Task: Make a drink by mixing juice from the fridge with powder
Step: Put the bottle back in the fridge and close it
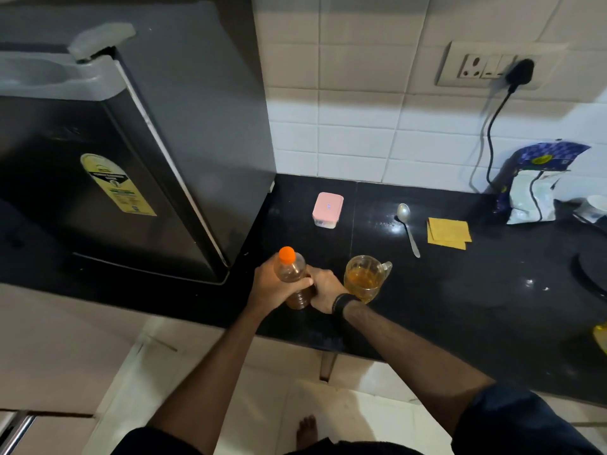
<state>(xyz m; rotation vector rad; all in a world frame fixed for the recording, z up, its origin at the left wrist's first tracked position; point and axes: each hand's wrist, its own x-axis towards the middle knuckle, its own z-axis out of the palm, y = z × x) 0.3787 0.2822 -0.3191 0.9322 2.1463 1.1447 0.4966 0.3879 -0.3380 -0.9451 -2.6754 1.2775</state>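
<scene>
A: Where stood the juice bottle (pixel 293 277)?

B: Upright on the desk (pixel 460 290), capped, left hand (pixel 276 285) and right hand (pixel 323 289) both closed around it; the filled mug (pixel 364 277) stood just right, nearer the right hand.

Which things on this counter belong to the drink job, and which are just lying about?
For the job:
- clear plastic juice bottle with orange cap, both hands on it: left hand, right hand
- glass mug of amber juice
- metal spoon
- pink-lidded container, possibly the powder
- black fridge

Lying about:
- yellow folded cloth
- blue-and-white bag
- black plug and cable
</scene>
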